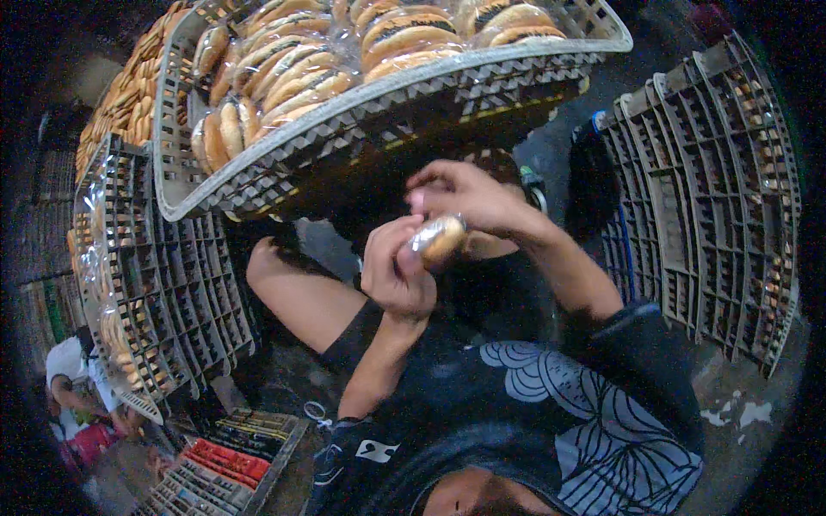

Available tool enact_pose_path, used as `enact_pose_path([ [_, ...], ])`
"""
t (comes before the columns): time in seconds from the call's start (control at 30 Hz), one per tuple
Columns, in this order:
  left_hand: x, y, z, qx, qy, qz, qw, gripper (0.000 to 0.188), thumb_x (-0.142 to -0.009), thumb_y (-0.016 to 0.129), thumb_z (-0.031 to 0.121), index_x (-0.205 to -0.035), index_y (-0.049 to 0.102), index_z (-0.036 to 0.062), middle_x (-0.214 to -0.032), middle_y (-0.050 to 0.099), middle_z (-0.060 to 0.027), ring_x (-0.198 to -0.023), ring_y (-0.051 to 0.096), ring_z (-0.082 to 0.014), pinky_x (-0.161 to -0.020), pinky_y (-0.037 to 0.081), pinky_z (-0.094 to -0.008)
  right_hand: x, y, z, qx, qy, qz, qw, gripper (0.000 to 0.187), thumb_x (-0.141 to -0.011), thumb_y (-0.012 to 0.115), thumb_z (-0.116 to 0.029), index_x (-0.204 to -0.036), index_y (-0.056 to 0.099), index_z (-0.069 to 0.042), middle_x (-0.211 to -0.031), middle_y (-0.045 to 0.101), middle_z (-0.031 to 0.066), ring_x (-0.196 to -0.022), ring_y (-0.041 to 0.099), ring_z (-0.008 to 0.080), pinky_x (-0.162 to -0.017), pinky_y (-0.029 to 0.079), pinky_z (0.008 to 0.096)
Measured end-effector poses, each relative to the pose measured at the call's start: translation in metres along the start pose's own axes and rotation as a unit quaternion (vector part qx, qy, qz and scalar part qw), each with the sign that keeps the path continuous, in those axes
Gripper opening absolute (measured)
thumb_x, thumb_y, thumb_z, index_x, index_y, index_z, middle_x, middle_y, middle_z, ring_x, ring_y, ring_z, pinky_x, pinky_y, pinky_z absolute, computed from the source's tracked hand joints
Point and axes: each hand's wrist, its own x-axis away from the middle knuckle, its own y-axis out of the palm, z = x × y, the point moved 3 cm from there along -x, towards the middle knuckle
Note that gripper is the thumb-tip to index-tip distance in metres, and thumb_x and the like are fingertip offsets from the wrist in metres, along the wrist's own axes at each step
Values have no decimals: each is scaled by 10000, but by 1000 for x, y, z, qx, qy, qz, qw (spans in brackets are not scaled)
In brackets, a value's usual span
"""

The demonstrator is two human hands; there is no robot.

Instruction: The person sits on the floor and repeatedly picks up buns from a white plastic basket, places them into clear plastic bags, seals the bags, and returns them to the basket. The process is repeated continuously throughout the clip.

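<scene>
My left hand [396,268] is closed around a bun in clear plastic wrap [437,241], held up in front of my lap. The bun is golden, and its wrap shines in the light. Just above it, my right hand [469,199] has bent fingers, smeared by motion. Whether those fingers hold anything I cannot make out; a small pinkish spot shows by their tips. Beyond both hands stands a grey plastic crate [391,76] with rows of wrapped buns [409,39], some with a dark filling along the split.
At the left, more crates [185,284] stand on edge or stacked, with many unwrapped buns [138,95] behind. Grey crates [688,189] rise at the right. A red and grey crate [224,464] lies low at the left, near another person [77,370].
</scene>
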Motion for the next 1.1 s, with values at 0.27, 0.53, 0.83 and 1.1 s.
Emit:
enact_pose_path([
  [0.27, -171, -21, -3, 183, -178, 98, 962, 439, -845, 438, 448, -953, 526, 32, -891, 586, -97, -829, 572, -219, -694, 464, -338, 12, -17, -66, 77, -184, 109, 974, 552, -698, 678, -324, -1077, 511, 41, -980, 596, 162, -921, 569, 233, -821, 424, 318],
  [0.53, -303, 42, 2, -176, 198, -116, 957, 387, -734, 619, 353, -916, 560, 17, -847, 589, -160, -758, 568, -270, -675, 448, -360, 57, -40, -20, -22, -123, 78, 989, 400, -789, 606, -225, -1093, 508, 15, -984, 600, 115, -934, 548, 154, -829, 418, 273],
  [0.83, -222, 75, -8, -141, 136, -414, 889, 206, -679, 601, 132, -852, 564, 26, -823, 586, -171, -770, 567, -332, -658, 441, -388, 70, -30, -5, -100, -78, 59, 990, 459, -805, 564, -322, -1101, 494, 21, -1023, 576, 123, -884, 563, 181, -749, 466, 296],
  [1.1, -86, -8, 37, 102, 186, -330, 920, 452, -705, 645, 254, -1091, 465, 102, -1231, 425, -146, -1225, 301, -312, -1025, 160, -453, 64, -28, -38, -203, -212, 107, 950, 648, -805, 518, -402, -1249, 323, 28, -1129, 505, 129, -1021, 504, 247, -874, 401, 348],
])
